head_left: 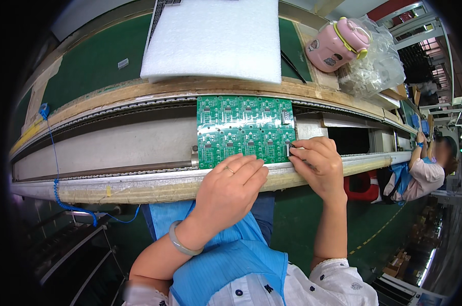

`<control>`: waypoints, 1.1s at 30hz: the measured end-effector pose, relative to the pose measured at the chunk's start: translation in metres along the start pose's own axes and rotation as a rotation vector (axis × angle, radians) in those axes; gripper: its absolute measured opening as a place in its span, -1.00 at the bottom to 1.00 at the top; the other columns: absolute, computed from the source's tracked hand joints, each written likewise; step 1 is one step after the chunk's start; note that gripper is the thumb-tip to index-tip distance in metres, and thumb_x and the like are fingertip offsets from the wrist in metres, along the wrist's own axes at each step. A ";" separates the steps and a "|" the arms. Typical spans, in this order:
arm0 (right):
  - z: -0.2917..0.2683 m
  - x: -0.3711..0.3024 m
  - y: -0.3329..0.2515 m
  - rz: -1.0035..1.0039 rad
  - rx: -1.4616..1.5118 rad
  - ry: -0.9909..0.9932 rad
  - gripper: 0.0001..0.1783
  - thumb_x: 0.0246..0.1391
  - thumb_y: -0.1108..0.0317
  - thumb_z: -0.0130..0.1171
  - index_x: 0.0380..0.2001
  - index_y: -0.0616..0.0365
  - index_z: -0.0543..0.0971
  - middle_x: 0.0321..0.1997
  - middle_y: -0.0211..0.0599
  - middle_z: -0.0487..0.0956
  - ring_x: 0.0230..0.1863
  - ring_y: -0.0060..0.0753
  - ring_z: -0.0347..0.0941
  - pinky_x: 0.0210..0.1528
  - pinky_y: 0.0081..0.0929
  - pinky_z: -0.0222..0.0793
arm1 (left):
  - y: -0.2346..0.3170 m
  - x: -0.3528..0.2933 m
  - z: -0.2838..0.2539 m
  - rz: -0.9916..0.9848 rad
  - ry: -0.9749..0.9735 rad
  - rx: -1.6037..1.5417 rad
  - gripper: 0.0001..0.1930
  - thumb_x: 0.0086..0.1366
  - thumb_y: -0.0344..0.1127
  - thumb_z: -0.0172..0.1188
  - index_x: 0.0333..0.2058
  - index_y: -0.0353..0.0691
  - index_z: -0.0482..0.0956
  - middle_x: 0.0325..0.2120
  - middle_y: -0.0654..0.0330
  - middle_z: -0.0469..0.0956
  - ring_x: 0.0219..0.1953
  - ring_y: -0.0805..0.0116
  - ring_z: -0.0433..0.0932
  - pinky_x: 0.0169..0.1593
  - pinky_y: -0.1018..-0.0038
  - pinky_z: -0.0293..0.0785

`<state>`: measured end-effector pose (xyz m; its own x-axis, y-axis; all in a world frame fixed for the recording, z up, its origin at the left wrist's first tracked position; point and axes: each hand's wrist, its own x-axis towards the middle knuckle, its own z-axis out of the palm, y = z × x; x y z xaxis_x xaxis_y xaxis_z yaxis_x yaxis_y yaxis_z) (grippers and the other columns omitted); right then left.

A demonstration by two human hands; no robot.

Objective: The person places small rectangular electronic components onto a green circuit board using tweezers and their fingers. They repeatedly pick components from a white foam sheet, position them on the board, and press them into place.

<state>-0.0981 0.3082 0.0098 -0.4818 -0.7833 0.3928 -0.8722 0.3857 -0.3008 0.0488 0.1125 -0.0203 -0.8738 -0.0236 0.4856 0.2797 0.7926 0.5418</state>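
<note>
A green circuit board panel (239, 126), divided into repeating sections, lies across the two conveyor rails in front of me. My right hand (320, 166) pinches a small rectangular electronic component (290, 150) between thumb and fingertips, at the panel's lower right corner. Whether the part touches the board is hard to tell. A similar-looking small component (285, 117) sits on the panel's upper right section. My left hand (231, 188) rests over the near rail, fingers stretched out and close together, fingertips at the panel's lower edge. It holds nothing visible.
Beyond the far rail lies a white foam sheet (213, 41), with a thin black tool (293, 67) beside it. A pink lidded container (338, 45) and a clear plastic bag (376, 66) stand at right. A blue coiled cord (62, 201) hangs left. Another person (419, 171) works far right.
</note>
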 end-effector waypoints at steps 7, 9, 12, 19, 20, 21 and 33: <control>0.000 0.000 0.002 0.005 0.040 -0.014 -0.74 -0.14 0.49 0.49 -0.28 0.13 0.72 -0.14 -0.37 0.71 -0.13 -0.27 0.57 -0.01 -0.31 0.39 | 0.000 0.001 0.000 -0.006 0.012 -0.006 -0.80 0.19 -0.39 0.37 -0.18 -0.22 0.71 -0.11 0.16 0.69 0.01 0.20 0.66 0.18 0.21 0.57; 0.000 0.002 0.002 -0.004 0.050 -0.012 -0.73 -0.15 0.50 0.49 -0.28 0.14 0.71 -0.15 -0.36 0.71 -0.14 -0.26 0.56 -0.02 -0.31 0.40 | 0.000 0.000 0.001 -0.009 0.014 -0.008 -0.80 0.19 -0.40 0.37 -0.18 -0.22 0.71 -0.12 0.16 0.70 0.00 0.21 0.67 0.17 0.21 0.57; -0.002 0.005 0.005 -0.029 0.055 -0.043 -0.73 -0.17 0.50 0.49 -0.29 0.15 0.72 -0.16 -0.33 0.71 -0.16 -0.23 0.56 -0.03 -0.29 0.43 | 0.000 0.001 0.001 -0.010 0.019 -0.009 -0.81 0.19 -0.40 0.37 -0.19 -0.22 0.71 -0.13 0.16 0.70 -0.01 0.21 0.67 0.16 0.21 0.58; -0.003 0.006 0.010 -0.053 0.056 -0.075 -0.76 -0.16 0.49 0.50 -0.33 0.16 0.72 -0.16 -0.32 0.70 -0.17 -0.21 0.55 -0.02 -0.26 0.46 | -0.001 -0.001 0.002 -0.011 0.030 -0.025 -0.79 0.17 -0.42 0.28 -0.19 -0.27 0.68 -0.12 0.11 0.68 0.02 0.19 0.65 0.21 0.21 0.53; -0.004 0.007 0.009 -0.065 0.045 -0.081 -0.76 -0.16 0.49 0.50 -0.33 0.16 0.72 -0.16 -0.32 0.70 -0.17 -0.20 0.55 -0.02 -0.25 0.46 | 0.000 -0.001 0.002 -0.012 0.035 -0.020 -0.79 0.17 -0.42 0.28 -0.20 -0.27 0.68 -0.12 0.11 0.68 0.02 0.19 0.65 0.21 0.21 0.53; -0.005 0.007 0.009 -0.075 0.032 -0.086 -0.76 -0.15 0.49 0.49 -0.33 0.16 0.72 -0.16 -0.32 0.70 -0.17 -0.20 0.55 -0.02 -0.25 0.46 | 0.000 0.000 0.003 -0.010 0.039 -0.018 -0.79 0.17 -0.42 0.28 -0.20 -0.28 0.68 -0.13 0.11 0.69 0.02 0.19 0.65 0.21 0.21 0.53; -0.009 0.016 0.011 -0.128 0.079 -0.115 -0.76 -0.16 0.51 0.48 -0.34 0.17 0.69 -0.18 -0.29 0.68 -0.20 -0.16 0.53 -0.07 -0.24 0.47 | 0.002 0.002 0.001 -0.005 0.055 0.020 -0.84 0.19 -0.40 0.36 -0.23 -0.22 0.71 -0.16 0.16 0.70 -0.04 0.22 0.68 0.13 0.23 0.58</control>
<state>-0.1157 0.3043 0.0202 -0.3506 -0.8758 0.3318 -0.9144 0.2436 -0.3234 0.0468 0.1149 -0.0188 -0.8518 -0.0607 0.5204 0.2671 0.8043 0.5309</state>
